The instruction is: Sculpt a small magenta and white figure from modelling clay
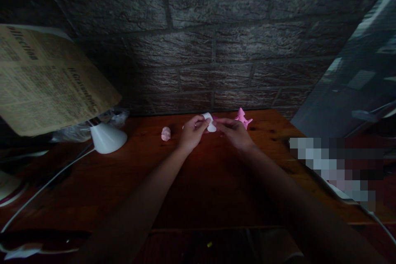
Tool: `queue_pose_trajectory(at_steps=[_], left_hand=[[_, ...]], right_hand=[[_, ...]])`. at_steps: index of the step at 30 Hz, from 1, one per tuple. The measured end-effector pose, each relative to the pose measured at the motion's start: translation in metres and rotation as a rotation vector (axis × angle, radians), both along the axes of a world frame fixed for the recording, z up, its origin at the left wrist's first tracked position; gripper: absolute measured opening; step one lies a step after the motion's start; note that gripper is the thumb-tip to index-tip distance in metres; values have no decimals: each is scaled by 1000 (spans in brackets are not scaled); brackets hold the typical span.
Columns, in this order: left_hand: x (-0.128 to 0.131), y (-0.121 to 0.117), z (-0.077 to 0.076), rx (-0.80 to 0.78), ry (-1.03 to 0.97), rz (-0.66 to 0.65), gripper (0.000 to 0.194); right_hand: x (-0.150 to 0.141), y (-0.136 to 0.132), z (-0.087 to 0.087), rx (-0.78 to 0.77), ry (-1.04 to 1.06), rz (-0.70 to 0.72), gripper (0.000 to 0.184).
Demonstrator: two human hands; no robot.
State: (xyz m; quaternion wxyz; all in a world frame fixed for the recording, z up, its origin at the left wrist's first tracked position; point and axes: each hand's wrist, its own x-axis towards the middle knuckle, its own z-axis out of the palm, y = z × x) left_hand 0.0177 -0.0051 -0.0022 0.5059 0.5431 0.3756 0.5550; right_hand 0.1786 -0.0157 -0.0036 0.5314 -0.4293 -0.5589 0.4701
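White piece (211, 128) — pinched between left hand (191, 133) and right hand (237, 134), near the back of the wooden table (210, 177); not set down. Pink figure (241, 116), pale pink lump (166, 133) — both unheld, on the table.

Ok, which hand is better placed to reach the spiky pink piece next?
Right, I'd judge: the right hand is nearest the spiky pink piece; the left hand is farther off, across the white piece.

Two bare hands (213, 132) pinching a small white piece (211, 126), pink figure (243, 118) behind right hand (236, 133), wooden table (198, 189)
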Motion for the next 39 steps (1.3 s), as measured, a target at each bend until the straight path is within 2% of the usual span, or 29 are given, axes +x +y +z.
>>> queue_pose_trajectory(at_steps=[6,16,24,30,34,39], left_hand=[[1,-2,0,-74,-24,-40,28],[1,-4,0,-9,4,-42,16],[2,0,-2,-163,-139,-56,32],[0,0,1,-186,-182,-91,31],[3,-1,0,-180,-255,-59,26],[7,-3,3,-215,-355,-7,21]], right_hand=[[2,1,0,-10,29,-47,35],[2,2,-2,41,-24,-10,30],[2,2,0,37,-3,-43,38],[-2,-1,0,56,-10,35,32],[-4,-3,2,-22,71,19,33],[-5,-2,1,-92,99,122,30]])
